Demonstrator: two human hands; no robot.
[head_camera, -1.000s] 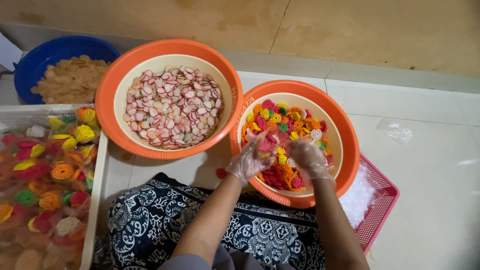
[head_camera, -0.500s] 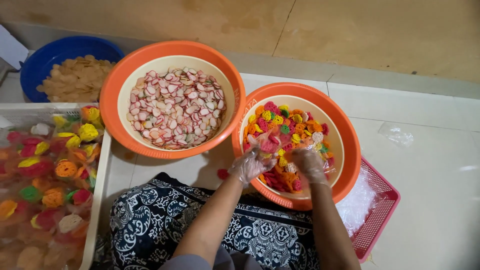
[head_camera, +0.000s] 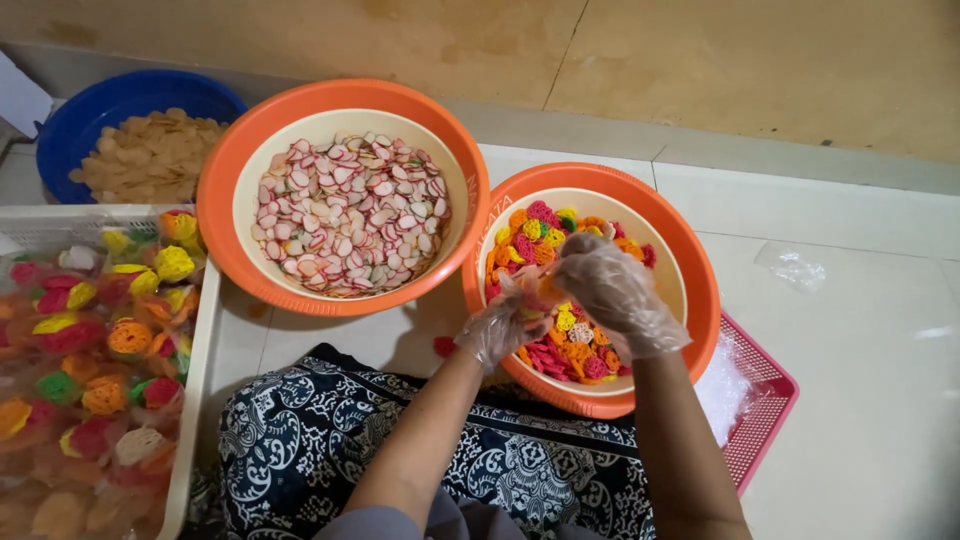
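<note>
Both my hands wear thin clear plastic gloves and meet over the smaller orange basin (head_camera: 690, 262) on the right, which holds colourful flower-shaped crackers (head_camera: 545, 240) in pink, orange, yellow and green. My left hand (head_camera: 503, 322) cups a small bunch of these crackers at the basin's near left side. My right hand (head_camera: 617, 292) curls over the same bunch from the right, fingers closed on it.
A larger orange basin (head_camera: 225, 170) of pink-edged white chips stands to the left. Behind it is a blue basin (head_camera: 85, 110) of beige chips. A white crate (head_camera: 195, 380) with bagged colourful crackers is at far left. A pink basket (head_camera: 765, 410) lies under the right basin. Patterned cloth (head_camera: 330, 440) covers my lap.
Both hands have drawn slightly upward and together in the right basin, gathering a bunch of crackers between them.
</note>
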